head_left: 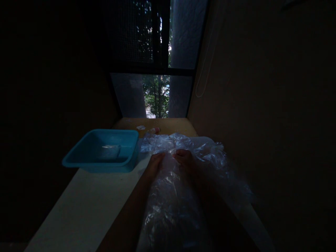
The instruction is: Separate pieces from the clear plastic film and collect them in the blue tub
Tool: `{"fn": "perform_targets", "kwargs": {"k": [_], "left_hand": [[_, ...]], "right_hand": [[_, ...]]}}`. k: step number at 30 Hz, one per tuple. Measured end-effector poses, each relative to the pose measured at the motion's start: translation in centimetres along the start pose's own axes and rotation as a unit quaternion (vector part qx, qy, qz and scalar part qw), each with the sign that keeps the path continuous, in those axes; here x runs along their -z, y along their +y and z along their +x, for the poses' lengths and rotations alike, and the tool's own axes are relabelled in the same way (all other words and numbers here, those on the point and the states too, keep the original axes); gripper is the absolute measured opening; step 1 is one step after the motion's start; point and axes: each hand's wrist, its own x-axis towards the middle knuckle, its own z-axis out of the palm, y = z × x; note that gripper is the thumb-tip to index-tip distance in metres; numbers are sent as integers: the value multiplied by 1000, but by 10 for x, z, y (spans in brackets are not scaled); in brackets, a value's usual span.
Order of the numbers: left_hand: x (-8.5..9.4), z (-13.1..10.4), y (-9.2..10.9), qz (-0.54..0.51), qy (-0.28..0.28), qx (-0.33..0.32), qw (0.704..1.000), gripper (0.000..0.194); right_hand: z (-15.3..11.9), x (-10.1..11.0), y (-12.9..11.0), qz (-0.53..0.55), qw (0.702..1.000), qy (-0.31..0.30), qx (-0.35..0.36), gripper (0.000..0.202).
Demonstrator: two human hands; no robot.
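Note:
Clear, crinkled plastic film runs from the near edge of the view up the middle of a pale table, with more of it bunched at the far end and to the right. My left hand is closed on the film's left side. Opposite it, my right hand grips the film with thumb and fingers pressed together. A narrow gap separates the two hands. Dim light hides what, if anything, lies inside the film.
A blue basin stands on the table at the left, holding a clear-wrapped packet. On the yellowish ledge by the window lie a small reddish item and a plastic scrap. A cord hangs at the right wall.

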Motion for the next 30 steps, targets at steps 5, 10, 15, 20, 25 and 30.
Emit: {"fn": "perform_targets", "kwargs": {"k": [5, 10, 15, 20, 25, 30], "left_hand": [[0, 2, -2, 49, 9, 0, 999, 26], [1, 3, -2, 72, 41, -8, 997, 24], [1, 3, -3, 62, 41, -30, 997, 24], [4, 6, -4, 29, 67, -32, 997, 25], [5, 7, -5, 18, 70, -39, 997, 27], [2, 6, -2, 15, 68, -29, 997, 28]], "right_hand": [[0, -1, 2, -7, 1000, -24, 10, 24], [4, 0, 7, -51, 997, -40, 35, 26], [4, 0, 8, -54, 996, -60, 36, 28], [3, 0, 5, -26, 997, -71, 14, 24], [3, 1, 3, -28, 998, -47, 15, 17], [4, 1, 7, 24, 999, 23, -5, 16]]}}
